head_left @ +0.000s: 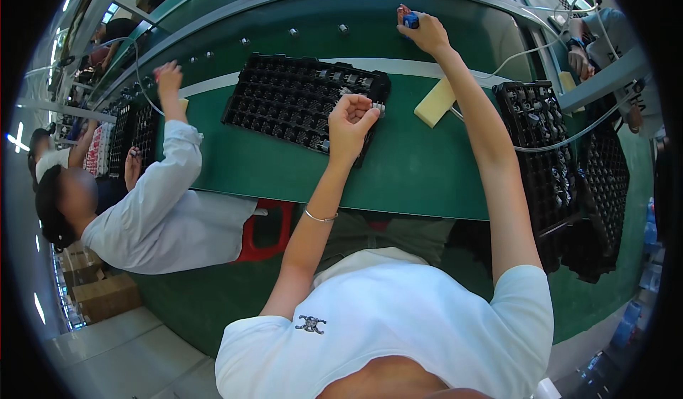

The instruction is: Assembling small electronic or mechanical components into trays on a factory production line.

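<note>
My left hand (347, 130) is over the right part of a black compartment tray (274, 93) and pinches a small silvery metal part (378, 108) between thumb and fingers. Some compartments along the tray's far and right side hold similar metal pieces; many others look dark. My right hand (428, 35) is stretched out to the far side of the bench, closed round a small blue object (410, 20) whose kind I cannot make out. Below my right forearm lies a pale yellow block (435, 103) on the green bench top (398, 164).
Small metal parts (343, 29) stand spaced along the green strip behind a pale line. At right, black trays (537, 139) hold more metal parts, with a clear hose (569, 141) across them. A co-worker's sleeve (171, 157) reaches in at left, beside a red stool (270, 232).
</note>
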